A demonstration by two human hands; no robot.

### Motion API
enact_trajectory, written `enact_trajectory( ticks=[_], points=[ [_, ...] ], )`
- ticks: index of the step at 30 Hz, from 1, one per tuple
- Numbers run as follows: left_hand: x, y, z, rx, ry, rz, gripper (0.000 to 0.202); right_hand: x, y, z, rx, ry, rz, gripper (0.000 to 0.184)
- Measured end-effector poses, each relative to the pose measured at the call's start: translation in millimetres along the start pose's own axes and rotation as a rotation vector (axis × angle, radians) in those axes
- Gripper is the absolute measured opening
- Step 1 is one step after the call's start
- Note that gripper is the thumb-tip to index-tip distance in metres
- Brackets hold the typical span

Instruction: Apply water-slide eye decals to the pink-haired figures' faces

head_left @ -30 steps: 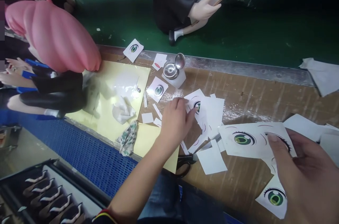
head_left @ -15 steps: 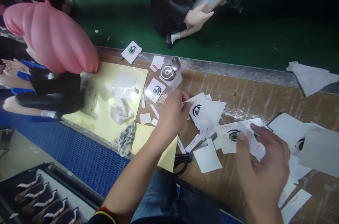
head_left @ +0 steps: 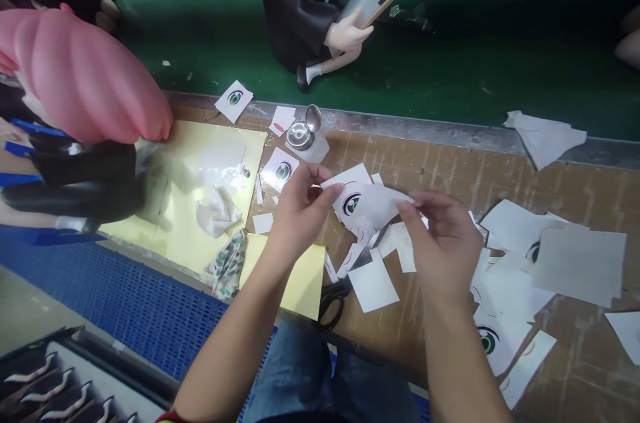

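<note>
Both hands hold one white sheet printed with a green cartoon eye [head_left: 360,203] just above the wooden bench. My left hand [head_left: 300,209] pinches its left edge between thumb and fingers. My right hand [head_left: 440,243] pinches its right edge. Under and around the sheet lie several more white cut-outs, some with eye prints [head_left: 487,339], others blank [head_left: 373,286]. Black scissors [head_left: 333,299] lie on the bench edge below my hands.
A yellow mat [head_left: 210,189] with a crumpled tissue [head_left: 217,213] lies at left, beside a large pink-haired figure [head_left: 85,79]. A small open metal tin [head_left: 300,133] stands behind. A dark-robed figure [head_left: 310,9] stands on the green surface. Loose sheets [head_left: 580,263] pile at right.
My right hand came in from the far right to the centre and took the sheet's right edge. My left hand lifted that eye sheet off the pile.
</note>
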State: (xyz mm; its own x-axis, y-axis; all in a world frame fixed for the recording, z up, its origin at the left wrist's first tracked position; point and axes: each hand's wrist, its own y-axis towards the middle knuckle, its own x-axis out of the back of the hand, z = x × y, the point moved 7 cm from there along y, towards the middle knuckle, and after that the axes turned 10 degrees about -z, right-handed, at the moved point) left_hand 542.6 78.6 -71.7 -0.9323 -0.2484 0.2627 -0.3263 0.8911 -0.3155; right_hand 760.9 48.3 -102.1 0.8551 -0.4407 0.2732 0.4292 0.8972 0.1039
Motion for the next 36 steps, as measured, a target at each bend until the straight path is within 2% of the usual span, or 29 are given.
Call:
enact_trajectory(
  ticks=[3, 7, 16, 20, 25, 28, 31, 36],
  points=[
    [1.0, 4, 8, 0.009, 0.0, -0.043, 0.019, 13, -7, 8, 0.132, 0.042, 0.046, 0.009],
    [-3.2, 6, 15, 0.006, -0.013, -0.059, 0.019, 22, -23, 17, 0.292, 0.056, 0.111, 0.023],
    [-9.9, 9, 18, -0.037, -0.053, -0.126, 0.017, 26, -28, 22, 0.418, 0.103, 0.036, 0.03],
    [0.6, 17, 22, -0.041, -0.084, -0.195, 0.015, 45, -27, 15, 0.367, 0.166, -0.113, 0.014],
    [3.5, 18, 26, -0.008, -0.117, -0.178, 0.014, 63, -24, -7, 0.2, 0.201, -0.304, 0.017],
    [1.9, 17, 28, 0.004, -0.139, -0.175, 0.015, 62, -23, -13, 0.124, 0.212, -0.319, 0.019],
    [1.2, 16, 31, 0.022, -0.16, -0.188, 0.02, 57, -22, -9, 0.138, 0.229, -0.295, 0.018],
    [-2.8, -1, 38, 0.091, -0.187, -0.175, 0.044, 53, -21, -2, 0.172, 0.245, -0.25, 0.017]
  ],
)
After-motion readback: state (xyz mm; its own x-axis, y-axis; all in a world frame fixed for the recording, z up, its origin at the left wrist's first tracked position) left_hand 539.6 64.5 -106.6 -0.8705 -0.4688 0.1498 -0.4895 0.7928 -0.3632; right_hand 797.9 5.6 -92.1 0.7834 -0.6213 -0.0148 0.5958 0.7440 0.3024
